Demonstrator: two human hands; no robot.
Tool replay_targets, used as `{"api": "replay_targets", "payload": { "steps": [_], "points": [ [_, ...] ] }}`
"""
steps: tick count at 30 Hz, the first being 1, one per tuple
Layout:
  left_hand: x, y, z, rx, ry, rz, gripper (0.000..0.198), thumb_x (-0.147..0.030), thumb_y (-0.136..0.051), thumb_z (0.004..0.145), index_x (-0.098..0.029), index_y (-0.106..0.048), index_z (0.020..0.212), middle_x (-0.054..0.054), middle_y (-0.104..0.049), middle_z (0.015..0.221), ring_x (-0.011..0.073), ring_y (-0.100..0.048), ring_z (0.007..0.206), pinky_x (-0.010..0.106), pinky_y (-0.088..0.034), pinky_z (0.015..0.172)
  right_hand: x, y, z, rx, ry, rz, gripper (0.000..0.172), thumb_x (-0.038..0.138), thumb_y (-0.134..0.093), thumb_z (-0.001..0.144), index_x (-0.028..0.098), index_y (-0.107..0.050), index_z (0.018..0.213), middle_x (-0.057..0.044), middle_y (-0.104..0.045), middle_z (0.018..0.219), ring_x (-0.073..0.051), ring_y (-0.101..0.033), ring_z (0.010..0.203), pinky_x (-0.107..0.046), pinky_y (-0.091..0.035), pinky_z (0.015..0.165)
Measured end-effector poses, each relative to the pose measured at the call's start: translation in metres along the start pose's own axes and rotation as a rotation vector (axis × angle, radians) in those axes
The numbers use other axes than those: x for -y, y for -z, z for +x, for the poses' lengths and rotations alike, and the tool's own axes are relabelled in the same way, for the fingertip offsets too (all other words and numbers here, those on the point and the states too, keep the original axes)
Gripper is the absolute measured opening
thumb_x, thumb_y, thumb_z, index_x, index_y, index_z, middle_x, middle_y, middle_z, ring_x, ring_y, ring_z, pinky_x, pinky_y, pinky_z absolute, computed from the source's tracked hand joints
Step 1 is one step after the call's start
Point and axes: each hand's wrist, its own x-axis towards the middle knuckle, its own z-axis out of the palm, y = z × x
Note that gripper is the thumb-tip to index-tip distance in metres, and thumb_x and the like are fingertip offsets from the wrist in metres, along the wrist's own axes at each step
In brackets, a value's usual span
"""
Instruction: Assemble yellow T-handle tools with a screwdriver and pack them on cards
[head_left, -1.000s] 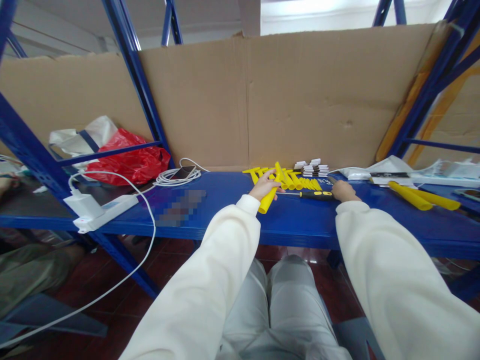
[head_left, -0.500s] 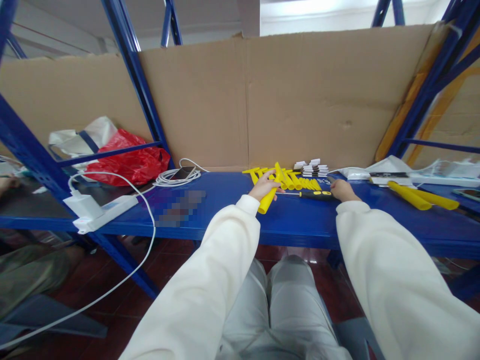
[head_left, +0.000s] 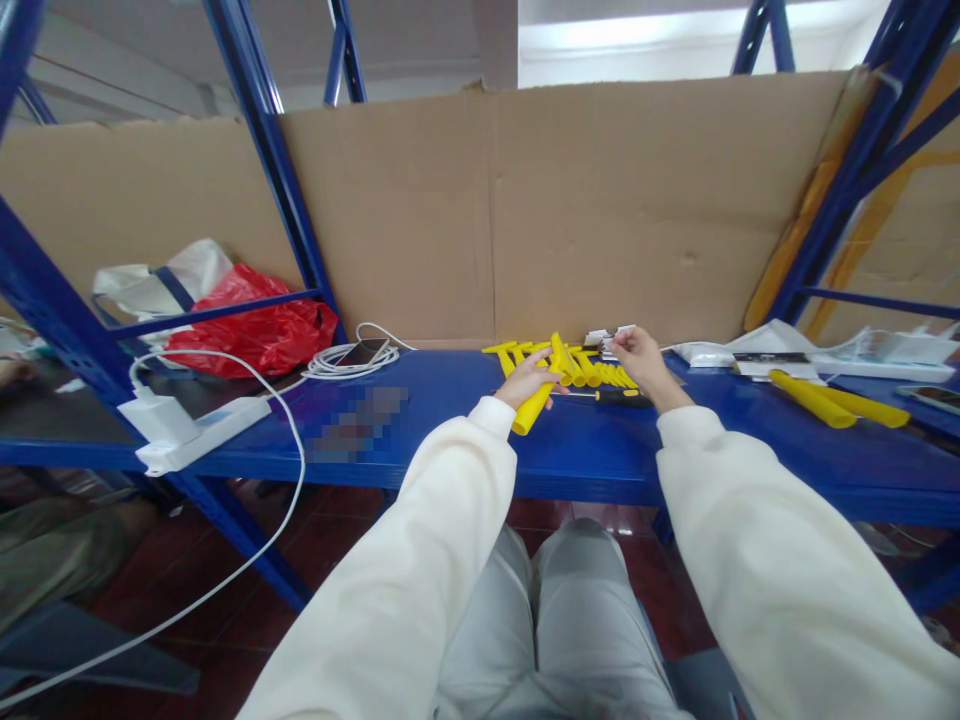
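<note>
While the left hand (head_left: 529, 378) wraps its fingers round a yellow tube (head_left: 531, 410) on the shelf (head_left: 450, 440), a screwdriver (head_left: 611, 397) lies loose just right of it. Farther back, right hand (head_left: 639, 362) fingers pinch a white piece (head_left: 621, 330) on the stack (head_left: 598, 338); a careless tug may topple the stack.

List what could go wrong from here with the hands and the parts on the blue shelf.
1. The right hand reaches over the screwdriver to the small white pieces; its sleeve could drag the tool.
2. The yellow tube in the left hand points toward the front edge of the shelf and might roll off if released.
</note>
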Motion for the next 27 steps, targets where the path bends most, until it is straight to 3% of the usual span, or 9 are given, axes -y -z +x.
{"api": "replay_targets", "payload": {
  "steps": [4,8,21,27],
  "points": [
    [0.002,0.001,0.002,0.011,0.017,-0.004,0.090,-0.007,-0.069,0.082,-0.022,-0.039,0.166,0.016,-0.072,0.126,0.0166,-0.075,0.068,0.019,-0.048,0.044,0.025,-0.034,-0.007,0.147,0.058,0.161,0.038,0.045,-0.079,0.074,0.027,-0.046,0.082,-0.001,-0.061,0.082,-0.021,-0.063,0.086,-0.040,-0.056,0.090],
    [0.004,0.002,0.004,0.022,0.027,-0.016,0.090,-0.005,-0.072,0.081,-0.021,-0.042,0.164,0.015,-0.074,0.121,0.0160,-0.074,0.065,0.019,-0.048,0.044,0.036,-0.053,-0.012,0.235,0.093,0.260,0.048,0.055,-0.084,0.068,0.027,-0.047,0.081,0.001,-0.058,0.079,-0.019,-0.059,0.080,-0.039,-0.055,0.084],
    [0.006,0.005,0.007,0.030,0.031,-0.011,0.089,-0.004,-0.069,0.084,-0.022,-0.040,0.165,0.017,-0.070,0.126,0.0155,-0.074,0.066,0.019,-0.050,0.044,0.034,-0.054,-0.018,0.238,0.086,0.237,0.048,0.053,-0.088,0.067,0.026,-0.050,0.077,0.001,-0.058,0.074,-0.019,-0.060,0.077,-0.040,-0.056,0.083],
    [0.007,0.005,0.007,0.019,0.044,0.018,0.088,-0.002,-0.069,0.084,-0.025,-0.042,0.165,0.020,-0.061,0.141,0.0136,-0.075,0.065,0.019,-0.050,0.045,0.034,-0.053,-0.022,0.279,0.052,0.254,0.053,0.060,-0.087,0.061,0.027,-0.049,0.079,0.002,-0.055,0.075,-0.018,-0.055,0.072,-0.039,-0.054,0.080]
  ]
}}
